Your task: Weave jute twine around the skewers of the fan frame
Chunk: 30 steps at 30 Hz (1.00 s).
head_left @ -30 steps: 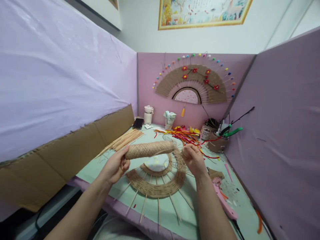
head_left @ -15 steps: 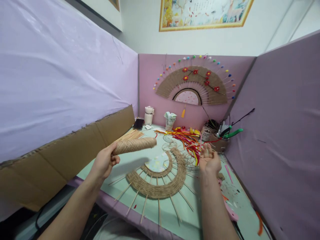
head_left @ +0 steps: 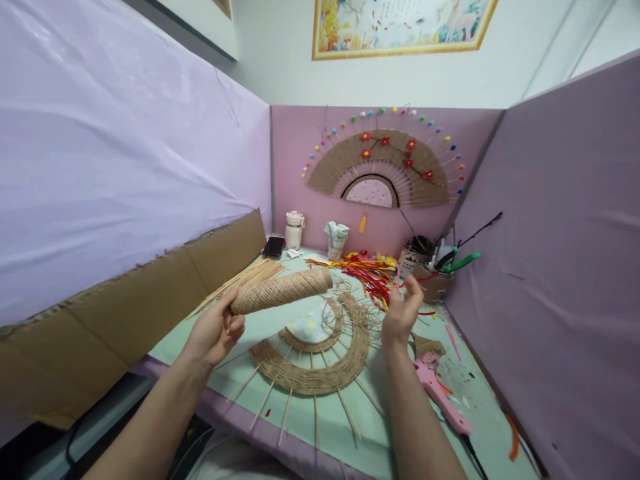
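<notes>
A long spool of jute twine [head_left: 283, 292] is gripped at its near end by my left hand [head_left: 215, 330], which holds it tilted above the table. My right hand [head_left: 400, 317] is raised at the right with its fingers apart; no strand shows clearly in it. Between and below the hands lies a half-round woven fan [head_left: 310, 380], its thin sticks pointing out toward the table's front edge. A pale patterned half-disc [head_left: 310, 327] forms its centre. Loose curls of twine [head_left: 367, 313] spread from the fan's right end, close to my right hand.
A pink glue gun [head_left: 445, 400] with a cord lies beside my right forearm. Farther back are colourful pipe cleaners [head_left: 370, 272], a bundle of thin sticks [head_left: 250, 275], a white bottle [head_left: 295, 230] and green-handled pliers [head_left: 461, 262] in a container. A finished fan [head_left: 383, 160] hangs behind.
The spool has moved right and tilted up at its far end. My right hand has shifted left and upward, its fingers now more extended, and the glue gun is more visible.
</notes>
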Motion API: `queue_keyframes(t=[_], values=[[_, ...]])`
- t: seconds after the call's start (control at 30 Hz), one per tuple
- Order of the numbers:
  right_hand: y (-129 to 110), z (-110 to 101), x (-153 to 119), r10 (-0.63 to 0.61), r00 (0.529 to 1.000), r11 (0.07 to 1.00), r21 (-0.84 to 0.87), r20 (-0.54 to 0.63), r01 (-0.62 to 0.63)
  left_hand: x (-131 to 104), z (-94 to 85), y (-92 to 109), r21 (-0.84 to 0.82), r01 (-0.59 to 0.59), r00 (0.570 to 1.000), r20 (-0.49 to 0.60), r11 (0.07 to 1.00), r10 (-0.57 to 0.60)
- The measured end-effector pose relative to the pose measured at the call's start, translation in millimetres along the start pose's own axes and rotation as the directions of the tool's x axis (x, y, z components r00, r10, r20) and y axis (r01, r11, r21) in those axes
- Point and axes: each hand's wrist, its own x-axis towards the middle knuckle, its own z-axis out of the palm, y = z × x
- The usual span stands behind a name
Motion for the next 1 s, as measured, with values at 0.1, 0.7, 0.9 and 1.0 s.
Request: queue_keyframes(t=[0.1, 0.7, 0.9, 1.0], values=[[-9.1, 5.7, -10.6, 0.098, 0.879, 0.981, 0.106, 0.467, -0.165, -4.3, 6.4, -5.1, 0.054, 0.063, 0.997, 0.042, 0.997, -0.065], [-10.8, 14.4, -32.5, 0.251, 0.438, 0.929, -0.089, 0.863, -0.358, -9.4, 6.3, -10.0, 0.220, 0.048, 0.991, 0.114, 0.974, -0.075], [9.7, 9.6, -17.4, 0.296, 0.756, 0.928, 0.011, 0.584, -0.372, -2.5, 0.3, -12.9, 0.264, -0.056, 0.994, 0.104, 0.963, 0.030], [11.4, 10.0, -13.9, 0.311, 0.798, 0.903, 0.100, 0.517, -0.417, 1.7, 0.2, -11.7, 0.149, -0.075, 0.997, 0.004, 0.986, 0.075]])
